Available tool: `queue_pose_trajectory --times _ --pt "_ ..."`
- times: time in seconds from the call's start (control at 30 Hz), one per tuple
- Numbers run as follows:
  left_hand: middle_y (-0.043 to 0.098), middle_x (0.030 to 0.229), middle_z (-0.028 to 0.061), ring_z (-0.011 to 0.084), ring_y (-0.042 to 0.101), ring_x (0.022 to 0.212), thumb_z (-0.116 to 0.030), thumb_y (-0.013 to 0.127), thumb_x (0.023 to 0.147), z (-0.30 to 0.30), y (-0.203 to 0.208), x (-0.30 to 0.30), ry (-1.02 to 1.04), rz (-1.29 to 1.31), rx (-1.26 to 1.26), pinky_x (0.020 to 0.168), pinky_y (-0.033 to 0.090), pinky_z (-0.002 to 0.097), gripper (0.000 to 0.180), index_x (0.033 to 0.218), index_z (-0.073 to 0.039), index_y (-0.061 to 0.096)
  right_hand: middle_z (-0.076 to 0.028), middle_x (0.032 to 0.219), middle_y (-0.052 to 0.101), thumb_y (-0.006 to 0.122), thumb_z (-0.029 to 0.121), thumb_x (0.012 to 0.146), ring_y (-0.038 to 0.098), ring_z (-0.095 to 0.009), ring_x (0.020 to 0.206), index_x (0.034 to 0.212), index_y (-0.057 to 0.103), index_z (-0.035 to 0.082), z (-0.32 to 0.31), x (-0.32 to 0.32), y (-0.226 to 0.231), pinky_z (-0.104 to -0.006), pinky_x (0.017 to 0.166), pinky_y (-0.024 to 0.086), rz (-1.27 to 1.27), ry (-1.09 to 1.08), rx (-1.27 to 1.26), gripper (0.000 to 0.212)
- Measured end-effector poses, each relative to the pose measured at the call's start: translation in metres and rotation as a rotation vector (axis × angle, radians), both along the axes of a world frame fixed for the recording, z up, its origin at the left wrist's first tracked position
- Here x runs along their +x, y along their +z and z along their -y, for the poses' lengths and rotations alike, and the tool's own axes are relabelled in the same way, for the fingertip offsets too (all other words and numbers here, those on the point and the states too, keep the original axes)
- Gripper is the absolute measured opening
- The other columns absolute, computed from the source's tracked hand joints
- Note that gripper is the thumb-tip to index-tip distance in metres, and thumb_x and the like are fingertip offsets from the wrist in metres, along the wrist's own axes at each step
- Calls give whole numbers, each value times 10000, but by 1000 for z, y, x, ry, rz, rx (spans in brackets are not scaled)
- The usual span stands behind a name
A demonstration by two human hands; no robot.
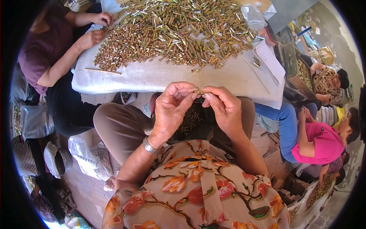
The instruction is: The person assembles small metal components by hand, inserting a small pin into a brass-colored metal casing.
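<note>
My left hand (173,105) and my right hand (225,108) meet over my lap, just off the near edge of the table. Between their fingertips is a small brass-coloured metal part (199,92), pinched from both sides. It is partly covered by the fingers, so its exact kind does not show. On the pale cloth-covered table (148,78) lies a large heap of brass-coloured metal pieces (183,32): long rod-like ones in the middle and right, short nut-like ones (122,47) at the left. One loose short piece (195,70) rests beyond my fingers.
Thin sticks (102,71) lie at the table's left and right. A dark container (190,120) of slender pieces sits between my knees. At the left a co-worker's hands (93,38) touch the heap's edge. Other people sit at the right. A white plastic bag (89,158) stands on the floor.
</note>
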State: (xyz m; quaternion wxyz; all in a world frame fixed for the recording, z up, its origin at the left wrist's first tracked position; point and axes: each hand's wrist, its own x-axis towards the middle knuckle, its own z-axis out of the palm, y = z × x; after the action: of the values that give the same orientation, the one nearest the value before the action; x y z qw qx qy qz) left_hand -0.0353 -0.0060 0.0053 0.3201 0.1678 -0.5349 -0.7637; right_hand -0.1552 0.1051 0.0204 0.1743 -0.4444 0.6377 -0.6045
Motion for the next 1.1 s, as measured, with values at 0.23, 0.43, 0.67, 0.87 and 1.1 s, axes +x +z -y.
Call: queue_pose_trajectory --times 0.23,0.43,0.67,0.87,1.1 --pt "661 922 49 106 640 833 -1 668 840 30 5 7 -531 85 192 779 528 241 194 1026 -13 614 -39 756 620 555 66 932 563 -83 615 1017 643 -24 -15 -26 7 -207 559 452 404 399 183 152" --pt "649 882 42 106 636 746 -28 682 834 27 -18 -4 -612 -45 293 700 526 234 245 1063 -35 599 -90 796 645 531 141 953 570 -105 618 1027 628 -42 -16 -20 0 -224 566 479 758 405 200 221" --pt "648 881 64 159 620 669 -80 671 837 49 -35 -42 -55 393 -421 624 511 276 204 1033 -42 626 -29 764 597 602 198 908 567 -151 600 1024 610 -10 0 -77 -30 -276 558 484 1187 139 43 239" --pt "616 872 114 291 621 715 -62 673 775 61 -44 -71 217 508 -1094 661 512 368 179 952 -61 649 -79 735 623 655 195 857 610 -194 638 1019 580 18 52 -129 -74 -306 606 489 -333 -362 394 252" --pt "658 957 104 222 665 821 -64 634 844 58 -42 -60 132 419 -680 705 536 312 125 962 -26 630 -98 779 656 660 142 846 610 -176 631 1052 585 32 51 -115 -74 -296 578 474 -190 -387 305 245"
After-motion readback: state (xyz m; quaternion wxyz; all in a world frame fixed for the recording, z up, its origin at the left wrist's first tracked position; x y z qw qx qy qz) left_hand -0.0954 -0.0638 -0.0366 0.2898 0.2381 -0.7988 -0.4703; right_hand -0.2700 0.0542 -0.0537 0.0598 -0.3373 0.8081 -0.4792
